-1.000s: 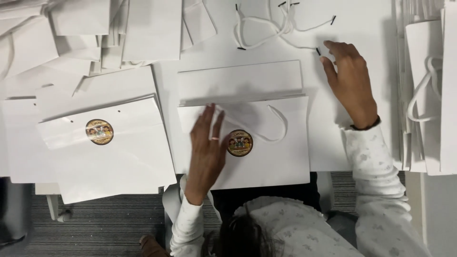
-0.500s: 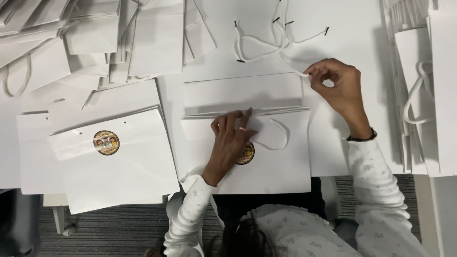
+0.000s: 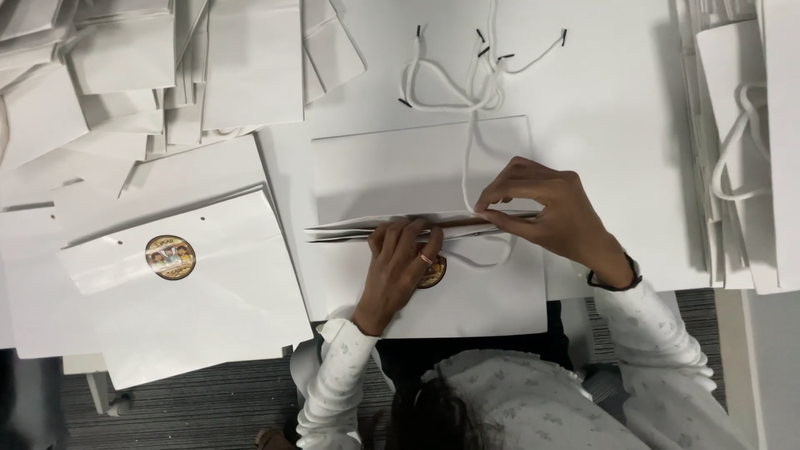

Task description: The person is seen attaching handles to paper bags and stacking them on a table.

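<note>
A white paper bag [image 3: 433, 242] lies flat on the white table [image 3: 617, 92], right in front of the person, and serves as the landmark here. The left hand [image 3: 400, 267] rests palm down on the bag's near half, fingers bent and pressing at the bag's open top edge, partly covering a round sticker [image 3: 433, 273] on the bag's face; a ring shows on one finger, and the hand grips nothing that can be seen. The left forearm, in a pale patterned sleeve, runs straight back toward the body. The right hand [image 3: 550, 212] lies over the right end of the same top edge, wrist bent inward, thumb and forefinger pinched together on a white cord [image 3: 468, 167], the other fingers curled loosely. That cord runs from the pinch away across the bag's far half to a loose bundle of white cords with dark tips [image 3: 467, 79], lying on the table just beyond the bag. Left of the bag lies a second flat bag with a round sticker [image 3: 179, 287], and beyond that a heap of flat white bags [image 3: 150, 75]. Right of the bag, more white bags with cord handles [image 3: 742, 142] are stacked.
</note>
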